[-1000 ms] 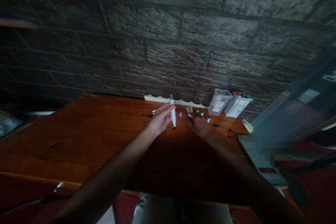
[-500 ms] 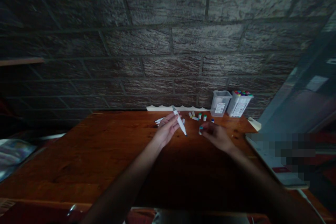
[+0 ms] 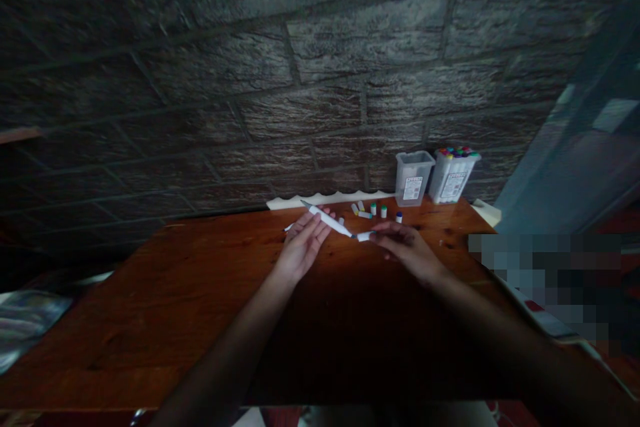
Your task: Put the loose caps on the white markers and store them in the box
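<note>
A white marker (image 3: 331,221) with a grey tip at its upper left end and a dark tip at its lower right end is pinched in my left hand (image 3: 301,244). My right hand (image 3: 406,248) grips a white marker cap (image 3: 364,237) between thumb and fingertips. The cap's mouth faces the marker's dark tip and is right at it; whether they touch I cannot tell. Behind my left hand, other white markers (image 3: 289,227) lie partly hidden. Beyond my right hand are several loose caps: green-topped ones (image 3: 383,211), a blue-topped one (image 3: 399,217) and some lying on their sides (image 3: 365,215).
At the back right of the wooden table (image 3: 200,293) stand a clear plastic bin (image 3: 414,179) and a second bin (image 3: 454,177) full of colourful-topped markers. A scalloped white strip (image 3: 330,199) runs along the brick wall. A pale flat object (image 3: 486,212) lies at the right corner.
My right hand has turned the cap and brought it left to the marker's dark end. The marker in my left hand has tilted closer to level. The view has shifted slightly.
</note>
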{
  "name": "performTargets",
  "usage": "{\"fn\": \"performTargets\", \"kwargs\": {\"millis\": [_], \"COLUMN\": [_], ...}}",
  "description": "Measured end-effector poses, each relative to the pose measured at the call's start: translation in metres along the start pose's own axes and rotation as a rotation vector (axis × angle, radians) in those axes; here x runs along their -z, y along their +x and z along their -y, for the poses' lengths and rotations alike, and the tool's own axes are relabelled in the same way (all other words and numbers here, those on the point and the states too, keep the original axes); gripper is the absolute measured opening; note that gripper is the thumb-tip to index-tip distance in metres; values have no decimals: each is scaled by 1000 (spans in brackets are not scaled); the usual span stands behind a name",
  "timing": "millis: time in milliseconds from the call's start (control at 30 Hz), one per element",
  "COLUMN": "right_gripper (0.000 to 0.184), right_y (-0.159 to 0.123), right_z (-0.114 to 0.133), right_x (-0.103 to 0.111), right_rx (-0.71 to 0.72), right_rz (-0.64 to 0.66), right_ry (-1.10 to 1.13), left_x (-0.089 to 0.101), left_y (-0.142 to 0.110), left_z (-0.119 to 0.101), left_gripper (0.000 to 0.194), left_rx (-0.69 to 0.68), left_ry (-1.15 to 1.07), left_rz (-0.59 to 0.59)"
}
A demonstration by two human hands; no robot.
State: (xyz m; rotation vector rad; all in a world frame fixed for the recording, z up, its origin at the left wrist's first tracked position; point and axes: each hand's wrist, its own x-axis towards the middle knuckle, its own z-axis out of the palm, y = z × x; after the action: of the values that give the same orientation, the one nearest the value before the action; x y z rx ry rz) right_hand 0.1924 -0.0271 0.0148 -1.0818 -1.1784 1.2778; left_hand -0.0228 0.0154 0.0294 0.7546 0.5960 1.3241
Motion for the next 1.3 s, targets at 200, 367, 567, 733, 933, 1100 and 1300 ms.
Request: {"fn": "performTargets", "kwargs": {"millis": [200,367,567,733,933,1100,1300], "right_gripper": [34,32,36,38,41,41,40], "right_y": [1,-4,-9,-7,-6,-9,-12], "right_z": [-3,-1,-1,-4,-3,-1,0], "right_x": [1,-8,-13,-9,-7,-8,-8], "right_rx": [-81,-108,-43,-41,-78,-38,58], "right_rz": [4,59,150,129,142,233,289], "right_ry": [27,36,2,19,-20,-133,-283], "left_x": [-2,-7,-6,-6,-3,4,-2], "left_y": [0,-4,-7,-7,-6,-3,-9], "left_z": [0,4,4,5,9,10,9], "left_gripper": [26,25,25,25,23,20,24], "left_rx": [-5,-32,-86,-94,-149,-173,-145], "left_ry": [36,96,228,281,443,548,661], "left_rz": [-2,64,106,75,115,152,225]}}
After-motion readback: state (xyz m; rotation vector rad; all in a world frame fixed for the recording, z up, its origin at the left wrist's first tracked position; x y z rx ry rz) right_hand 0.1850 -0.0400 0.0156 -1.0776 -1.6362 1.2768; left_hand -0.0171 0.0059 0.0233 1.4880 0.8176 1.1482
